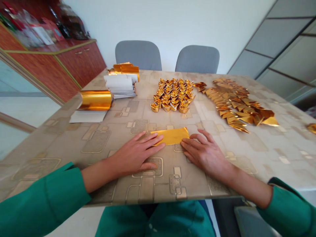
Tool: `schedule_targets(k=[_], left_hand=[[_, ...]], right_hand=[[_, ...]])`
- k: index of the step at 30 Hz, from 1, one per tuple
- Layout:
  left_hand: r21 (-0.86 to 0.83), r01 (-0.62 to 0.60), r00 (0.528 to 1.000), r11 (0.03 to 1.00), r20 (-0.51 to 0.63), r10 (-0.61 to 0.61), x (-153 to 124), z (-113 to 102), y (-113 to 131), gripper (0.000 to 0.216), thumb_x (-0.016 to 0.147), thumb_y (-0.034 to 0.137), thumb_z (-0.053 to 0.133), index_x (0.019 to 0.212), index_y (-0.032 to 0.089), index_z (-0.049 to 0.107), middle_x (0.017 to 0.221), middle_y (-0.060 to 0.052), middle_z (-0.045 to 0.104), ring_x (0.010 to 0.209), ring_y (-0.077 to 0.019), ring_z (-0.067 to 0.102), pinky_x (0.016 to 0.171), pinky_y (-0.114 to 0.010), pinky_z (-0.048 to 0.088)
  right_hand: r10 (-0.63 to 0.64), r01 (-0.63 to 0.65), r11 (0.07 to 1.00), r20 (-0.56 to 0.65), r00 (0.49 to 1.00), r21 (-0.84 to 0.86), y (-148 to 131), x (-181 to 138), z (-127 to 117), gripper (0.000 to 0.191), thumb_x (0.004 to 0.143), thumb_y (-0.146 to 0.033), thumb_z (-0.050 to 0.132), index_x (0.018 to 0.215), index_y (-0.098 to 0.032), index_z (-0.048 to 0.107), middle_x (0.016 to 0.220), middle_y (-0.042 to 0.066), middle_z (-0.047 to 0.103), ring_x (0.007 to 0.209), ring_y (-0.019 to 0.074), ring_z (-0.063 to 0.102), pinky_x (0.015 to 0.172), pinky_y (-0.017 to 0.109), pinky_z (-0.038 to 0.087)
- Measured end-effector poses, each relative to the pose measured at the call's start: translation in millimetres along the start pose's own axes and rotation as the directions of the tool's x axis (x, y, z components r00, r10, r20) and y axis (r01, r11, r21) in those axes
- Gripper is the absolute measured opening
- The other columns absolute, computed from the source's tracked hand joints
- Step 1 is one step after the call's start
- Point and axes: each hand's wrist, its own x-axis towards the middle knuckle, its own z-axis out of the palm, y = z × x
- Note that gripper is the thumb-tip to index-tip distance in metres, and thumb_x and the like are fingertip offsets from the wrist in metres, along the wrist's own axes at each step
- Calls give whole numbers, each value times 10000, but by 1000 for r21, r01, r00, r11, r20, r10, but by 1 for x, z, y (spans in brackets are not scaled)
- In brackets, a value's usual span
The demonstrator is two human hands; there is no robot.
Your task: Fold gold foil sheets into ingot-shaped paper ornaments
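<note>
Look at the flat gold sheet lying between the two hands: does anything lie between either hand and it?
Nothing visible does. The left hand and right hand both touch the gold sheet with their fingertips.

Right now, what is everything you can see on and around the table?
gold sheet: one, gold, flat at near middle, under both hands
folded ingots: many, gold, clustered beyond the sheet
flat folded pieces: many, gold, spread to the right
paper stack: one, white with gold on top, far left
curled sheet: one, gold on white, left edge
stray piece: one, gold, far right edge
table: one, beige patterned
chairs: two, grey, far side
cabinet: one, red-brown, upper left
left hand: one, flat, fingers on the sheet's left end
right hand: one, flat, fingertips at the sheet's right end
</note>
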Motion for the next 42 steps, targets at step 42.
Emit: schedule_targets(k=[42], left_hand=[[-19,-103,981,995,-167,98,19,-14,-20,238,964,318,542,1070,173,699,1050,-79,731,1032,-220,620,975,-396,455]], right_hand=[[67,-68,998,78,995,17,-4,33,-4,262,958,-325,565,769,-174,667,787,67,673,852,232,568,831,381,384]])
